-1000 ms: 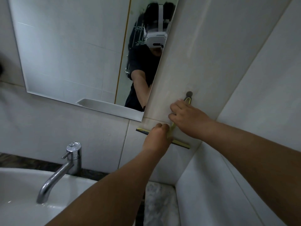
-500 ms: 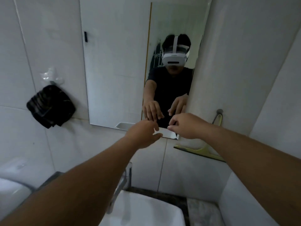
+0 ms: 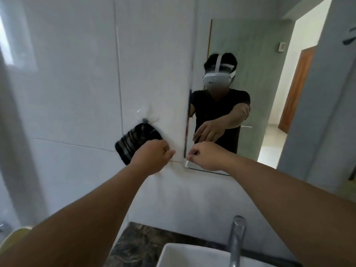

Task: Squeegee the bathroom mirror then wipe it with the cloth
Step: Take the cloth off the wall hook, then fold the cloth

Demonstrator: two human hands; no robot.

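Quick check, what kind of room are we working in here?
A bathroom, most likely: a wall mirror above a white sink with a metal tap, and a dark cloth hanging on the tiled wall.

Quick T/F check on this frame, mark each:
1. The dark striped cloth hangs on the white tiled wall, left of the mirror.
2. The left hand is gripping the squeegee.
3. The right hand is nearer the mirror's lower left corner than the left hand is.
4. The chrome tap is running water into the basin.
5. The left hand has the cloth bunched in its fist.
1. True. The dark striped cloth hangs from a hook on the wall, left of the wall mirror.
2. False. The left hand holds nothing; no squeegee is in view.
3. True. The right hand is at that corner.
4. False. No water shows at the chrome tap.
5. False. The hand is in front of the cloth, which hangs on its hook.
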